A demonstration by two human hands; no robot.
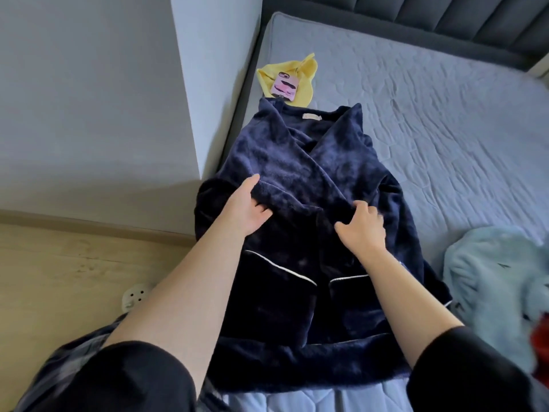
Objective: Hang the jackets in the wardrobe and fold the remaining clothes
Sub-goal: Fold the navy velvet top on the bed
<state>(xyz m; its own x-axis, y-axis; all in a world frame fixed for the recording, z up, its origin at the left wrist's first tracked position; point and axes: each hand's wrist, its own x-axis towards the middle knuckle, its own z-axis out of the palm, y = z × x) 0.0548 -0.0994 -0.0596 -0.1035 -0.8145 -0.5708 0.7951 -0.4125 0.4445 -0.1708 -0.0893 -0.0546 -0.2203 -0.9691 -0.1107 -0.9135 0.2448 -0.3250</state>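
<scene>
Early going, by the look: nothing hung, nothing visibly folded, no wardrobe in view. Navy fleece jacket [312,173] spread front-up along the left edge of the bed [430,114], collar toward the headboard, hem at the near edge, front panels overlapped. Left to sort: yellow garment [303,72] crumpled near the far left corner with a phone [285,89] lying on it, pale blue fleece heap [490,278] at the near right edge, something red [541,337] beside it, too blurred to name. Both arms stretched forward over the jacket's lower half, forearms bare. Left hand [246,209] gripping the edge of one front panel, thumb on top, fingers [263,214] tucked under the fabric. Right hand [362,230] palm-down just beside it, fingers [364,208] curled into a pinch on the other panel. Probably squaring up the front before hanging.
</scene>
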